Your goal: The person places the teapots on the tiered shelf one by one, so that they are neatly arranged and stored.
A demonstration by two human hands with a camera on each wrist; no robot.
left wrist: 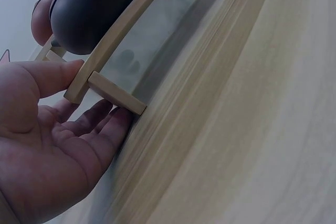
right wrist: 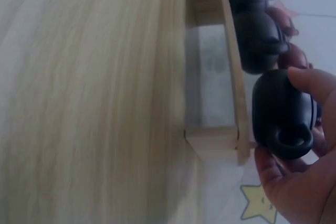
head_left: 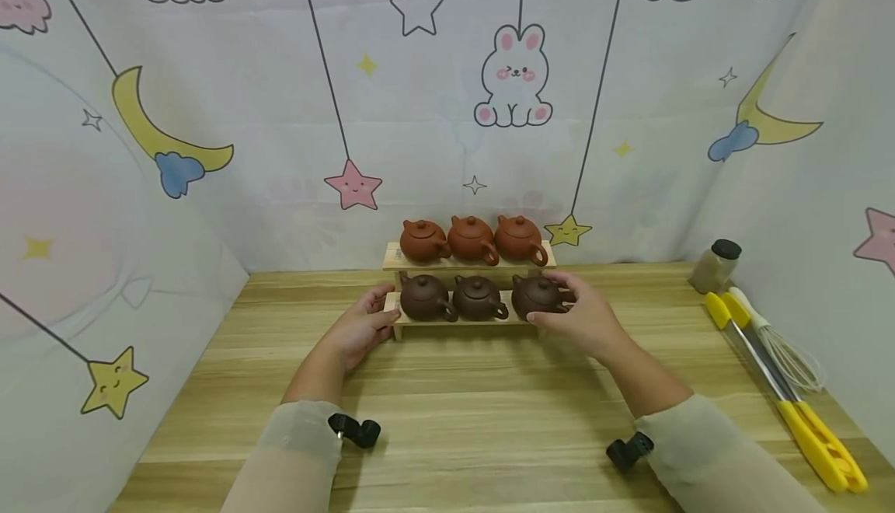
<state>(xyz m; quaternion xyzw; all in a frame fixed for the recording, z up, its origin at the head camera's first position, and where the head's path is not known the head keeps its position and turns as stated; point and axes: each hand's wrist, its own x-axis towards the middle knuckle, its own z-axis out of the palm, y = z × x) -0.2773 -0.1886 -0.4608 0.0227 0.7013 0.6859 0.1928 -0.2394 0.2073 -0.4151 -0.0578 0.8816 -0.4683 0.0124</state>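
Observation:
A two-tier wooden rack (head_left: 468,266) stands at the table's back. Several small clay teapots are on it: a reddish-brown row on the upper tier, including a middle red teapot (head_left: 471,238), and dark brown ones along the lower tier. My left hand (head_left: 360,328) pinches the lower tier's left end, thumb on the board and fingers by the leg (left wrist: 116,93). My right hand (head_left: 586,317) grips the rightmost dark brown teapot (right wrist: 281,108) around its body, near the handle. In the right wrist view, a narrow gap shows between this teapot and the board. Two dark teapots (head_left: 477,298) sit left of it.
At the table's right side lie yellow-handled tongs (head_left: 783,396) and a whisk (head_left: 786,350). A jar with a black lid (head_left: 715,266) is behind them. A printed cloth (head_left: 433,124) hangs directly behind the rack. The wooden table (head_left: 454,412) extends in front.

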